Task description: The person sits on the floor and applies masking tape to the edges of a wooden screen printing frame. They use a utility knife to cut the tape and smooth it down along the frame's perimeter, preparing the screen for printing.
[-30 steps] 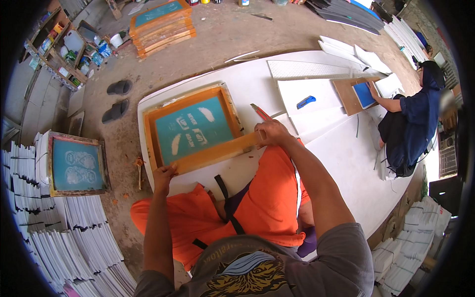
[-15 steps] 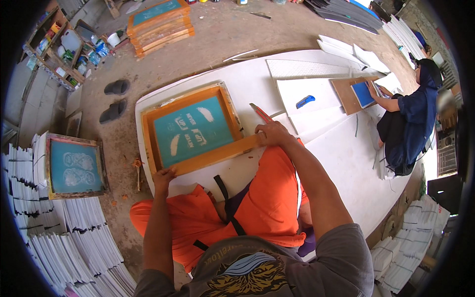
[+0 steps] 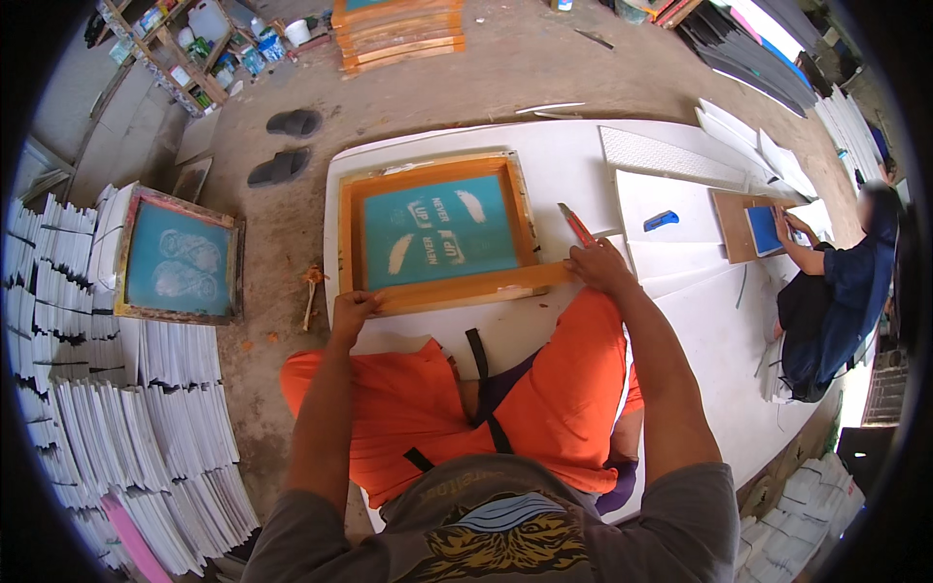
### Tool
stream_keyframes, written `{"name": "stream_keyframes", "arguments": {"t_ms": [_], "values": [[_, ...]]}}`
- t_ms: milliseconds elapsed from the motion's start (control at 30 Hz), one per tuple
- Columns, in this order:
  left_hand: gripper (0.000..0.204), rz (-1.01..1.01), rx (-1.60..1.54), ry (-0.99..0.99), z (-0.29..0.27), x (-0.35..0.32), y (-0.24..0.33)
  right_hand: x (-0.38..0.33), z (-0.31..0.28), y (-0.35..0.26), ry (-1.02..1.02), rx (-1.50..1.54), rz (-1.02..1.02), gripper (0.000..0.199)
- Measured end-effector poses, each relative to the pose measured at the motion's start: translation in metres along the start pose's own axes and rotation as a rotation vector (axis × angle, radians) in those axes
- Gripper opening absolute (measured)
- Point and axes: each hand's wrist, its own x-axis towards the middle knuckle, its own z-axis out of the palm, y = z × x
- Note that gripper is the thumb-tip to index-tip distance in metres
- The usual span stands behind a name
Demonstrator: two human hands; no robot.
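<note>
A wooden screen-printing frame with teal mesh and pale lettering lies flat on the white board before me. Across its near edge runs a long wooden bar, its right end reaching beyond the frame. My left hand pinches the bar's left end at the frame's near left corner. The right end is gripped by my right hand, fingers curled over it. Just beyond those fingers lies a red utility knife; whether they touch it I cannot tell.
A blue utility knife rests on white sheets to the right. Beyond, a seated person handles a blue panel. At left, another teal screen leans on stacked white sheets. Sandals and stacked wooden frames are farther off.
The view has turned, so the whole scene sits farther right in the picture. Both my hands stay on the wooden bar, which still lies along the frame's near edge.
</note>
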Motion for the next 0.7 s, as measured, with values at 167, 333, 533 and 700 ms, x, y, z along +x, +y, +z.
{"name": "stream_keyframes", "arguments": {"t_ms": [167, 333, 533, 700], "values": [[0.026, -0.070, -0.018, 0.077, -0.010, 0.001, 0.015, -0.005, -0.003, 0.007, 0.004, 0.339, 0.086, 0.039], [0.031, -0.033, 0.206, 0.128, -0.031, 0.002, -0.009, 0.003, -0.001, -0.004, 0.013, 0.467, 0.080, 0.035], [0.028, -0.010, 0.192, 0.154, -0.027, 0.002, -0.019, 0.010, 0.020, -0.007, -0.022, 0.867, 0.202, 0.034], [0.026, 0.011, 0.158, 0.172, -0.025, -0.001, -0.013, 0.019, 0.025, -0.010, 0.032, 0.883, 0.109, 0.026]]}}
